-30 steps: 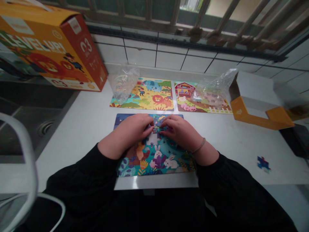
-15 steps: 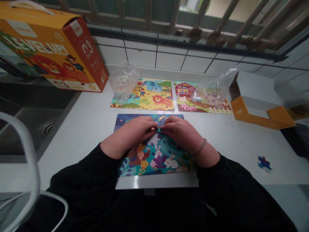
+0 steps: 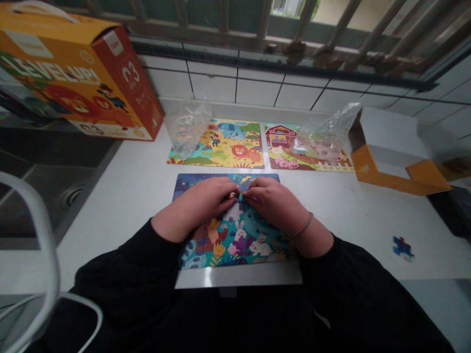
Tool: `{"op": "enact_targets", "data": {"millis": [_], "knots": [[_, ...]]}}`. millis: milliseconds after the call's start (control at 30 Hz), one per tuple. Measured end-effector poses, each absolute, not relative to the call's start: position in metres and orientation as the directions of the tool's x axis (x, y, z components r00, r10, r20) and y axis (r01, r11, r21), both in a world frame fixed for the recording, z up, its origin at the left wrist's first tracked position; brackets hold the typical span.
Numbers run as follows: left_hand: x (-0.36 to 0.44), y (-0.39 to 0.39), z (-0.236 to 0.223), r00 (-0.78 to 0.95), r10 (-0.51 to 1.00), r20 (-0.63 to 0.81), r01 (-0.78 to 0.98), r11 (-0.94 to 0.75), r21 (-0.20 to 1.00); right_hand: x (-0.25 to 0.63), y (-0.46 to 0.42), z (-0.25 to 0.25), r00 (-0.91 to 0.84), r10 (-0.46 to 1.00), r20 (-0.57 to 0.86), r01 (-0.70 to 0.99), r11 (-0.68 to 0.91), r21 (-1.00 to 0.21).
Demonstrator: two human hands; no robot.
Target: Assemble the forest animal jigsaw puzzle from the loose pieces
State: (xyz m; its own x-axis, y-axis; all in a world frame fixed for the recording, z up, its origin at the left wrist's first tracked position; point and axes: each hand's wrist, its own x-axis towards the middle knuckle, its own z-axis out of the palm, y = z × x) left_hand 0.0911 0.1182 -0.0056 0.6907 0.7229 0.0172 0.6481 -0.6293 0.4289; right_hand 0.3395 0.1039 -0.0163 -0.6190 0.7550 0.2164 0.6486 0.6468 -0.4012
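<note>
Closer together now, the left hand point(image 3: 193, 208) and right hand point(image 3: 275, 208) pinch a small jigsaw piece point(image 3: 241, 196) between their fingertips point(image 3: 232, 195), nearly touching above a white gap point(image 3: 232, 212) in the animal puzzle point(image 3: 206, 257). Both hands are curled narrow. The puzzle's near edge sits close to the front of the white counter point(image 3: 140, 196), with open room on either side; a loose puzzle piece point(image 3: 402, 248) lies well right.

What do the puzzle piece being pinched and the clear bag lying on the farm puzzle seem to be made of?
The puzzle piece looks like printed cardboard with a smooth coated face, though it is mostly hidden. The bag looks like thin clear plastic film, going by its crinkles and glossy highlights.
</note>
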Motion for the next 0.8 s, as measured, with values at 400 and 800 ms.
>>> {"op": "enact_targets", "data": {"millis": [400,800], "knots": [[0.09,0.117,-0.003,0.71,0.704,0.0,0.633,-0.638,0.438,0.341,0.104,-0.015,-0.634,0.748,0.194,0.639,0.649,-0.412],[0.091,0.116,0.004,0.688,0.724,-0.045,0.669,-0.609,0.426,0.496,0.019,0.006,0.135,0.95,0.282,0.976,-0.077,-0.206]]}}
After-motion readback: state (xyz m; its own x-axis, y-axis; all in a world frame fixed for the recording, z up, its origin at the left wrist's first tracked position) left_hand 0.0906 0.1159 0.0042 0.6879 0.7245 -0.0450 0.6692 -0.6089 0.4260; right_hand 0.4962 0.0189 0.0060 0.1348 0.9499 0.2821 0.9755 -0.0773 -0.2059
